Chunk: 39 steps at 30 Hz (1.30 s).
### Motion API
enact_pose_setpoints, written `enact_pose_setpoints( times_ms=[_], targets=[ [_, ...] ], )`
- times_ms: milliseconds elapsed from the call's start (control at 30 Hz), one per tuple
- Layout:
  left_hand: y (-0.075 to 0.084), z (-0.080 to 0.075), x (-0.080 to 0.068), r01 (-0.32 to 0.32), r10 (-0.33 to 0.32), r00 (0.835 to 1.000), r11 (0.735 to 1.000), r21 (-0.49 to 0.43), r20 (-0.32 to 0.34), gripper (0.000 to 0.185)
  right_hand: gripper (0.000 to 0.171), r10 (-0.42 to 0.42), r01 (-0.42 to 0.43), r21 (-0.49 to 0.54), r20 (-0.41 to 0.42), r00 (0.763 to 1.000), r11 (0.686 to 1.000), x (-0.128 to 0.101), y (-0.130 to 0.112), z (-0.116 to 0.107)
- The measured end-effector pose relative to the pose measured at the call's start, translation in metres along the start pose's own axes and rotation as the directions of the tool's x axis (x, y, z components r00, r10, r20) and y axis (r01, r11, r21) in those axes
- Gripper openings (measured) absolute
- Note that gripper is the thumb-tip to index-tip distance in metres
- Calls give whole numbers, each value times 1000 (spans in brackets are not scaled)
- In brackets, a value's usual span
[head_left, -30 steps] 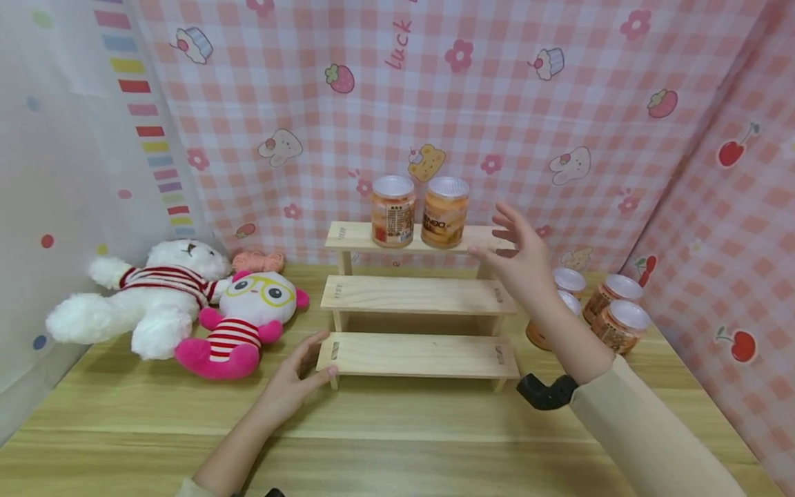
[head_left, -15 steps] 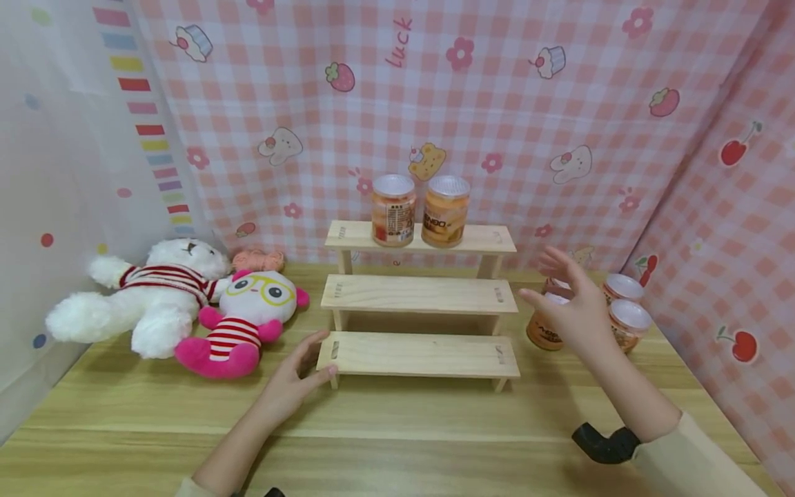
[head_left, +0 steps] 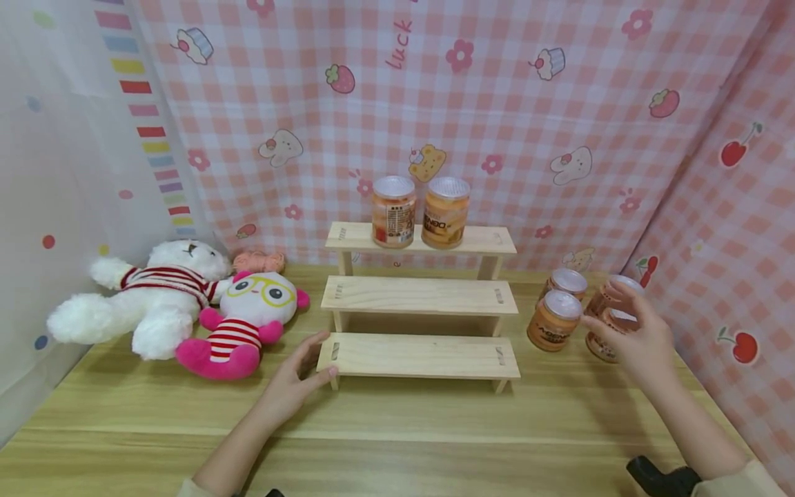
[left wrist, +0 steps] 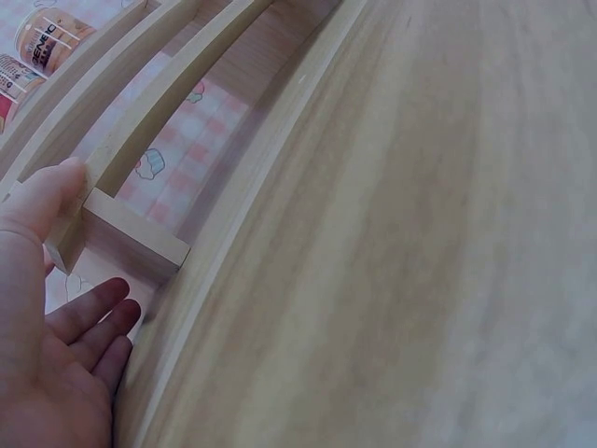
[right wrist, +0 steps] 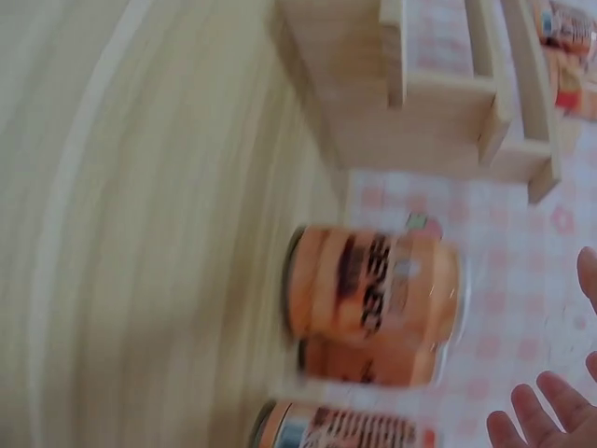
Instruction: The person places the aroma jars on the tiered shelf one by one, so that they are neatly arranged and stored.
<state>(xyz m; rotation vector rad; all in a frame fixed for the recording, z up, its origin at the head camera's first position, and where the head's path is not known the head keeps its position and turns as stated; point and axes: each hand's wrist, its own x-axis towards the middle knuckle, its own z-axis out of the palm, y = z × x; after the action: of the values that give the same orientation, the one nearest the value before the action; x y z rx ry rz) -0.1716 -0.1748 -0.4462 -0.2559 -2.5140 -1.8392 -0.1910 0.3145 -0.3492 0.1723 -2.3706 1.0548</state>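
Right hand (head_left: 640,338) seemingly touches a jar (head_left: 605,324); contents unclear.

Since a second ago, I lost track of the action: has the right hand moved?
Yes. The right hand has come down and to the right, from the top tier of the wooden shelf to the cans on the table beside it.

Looks like a staged play corner at home: pink checked curtain (head_left: 497,103) with cupcakes and cherries, wooden table (head_left: 397,428), small stepped wooden shelf (head_left: 419,297), stuffed toys (head_left: 186,304), orange jars (head_left: 419,210) set out for display.
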Motion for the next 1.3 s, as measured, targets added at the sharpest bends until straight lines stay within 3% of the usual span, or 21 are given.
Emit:
enact_pose_setpoints(
  times_ms=[433, 733, 1300],
  targets=[
    [2, 0, 0, 11, -11, 1000, 1000, 5, 1, 63, 75, 173, -171, -99, 8, 985, 980, -4, 40, -24],
    [2, 0, -1, 14, -14, 1000, 1000, 5, 6, 63, 73, 166, -161, -98, 35, 986, 982, -5, 63, -25],
    [0, -1, 0, 15, -15, 1000, 1000, 5, 7, 65, 82, 252, -248, -60, 75, 965, 967, -7, 85, -12]
  ],
)
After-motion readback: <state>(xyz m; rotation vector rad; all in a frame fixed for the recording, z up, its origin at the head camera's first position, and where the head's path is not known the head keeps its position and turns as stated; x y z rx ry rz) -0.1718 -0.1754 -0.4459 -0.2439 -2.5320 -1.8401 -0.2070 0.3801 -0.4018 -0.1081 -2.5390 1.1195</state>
